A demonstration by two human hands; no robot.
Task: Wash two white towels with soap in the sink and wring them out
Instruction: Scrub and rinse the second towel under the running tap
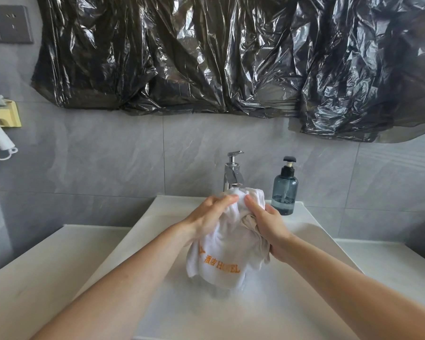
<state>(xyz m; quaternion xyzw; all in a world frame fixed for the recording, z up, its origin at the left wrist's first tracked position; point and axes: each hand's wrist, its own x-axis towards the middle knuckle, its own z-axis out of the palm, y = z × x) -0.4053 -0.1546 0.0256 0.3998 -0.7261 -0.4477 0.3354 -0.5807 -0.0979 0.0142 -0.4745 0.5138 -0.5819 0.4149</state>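
A bunched towel (221, 244) is clasped between the left hand (207, 220) and right hand (270, 228), fingers curled, under the tap (233, 173), over the sink (206, 310).

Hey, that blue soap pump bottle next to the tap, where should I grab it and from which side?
Probably grip the soap pump bottle round its straight cylindrical body, below the black pump collar. It stands upright on the sink ledge, right of the faucet. Come from the front right with the right hand, since the wall is close behind and the towel crowds its left.
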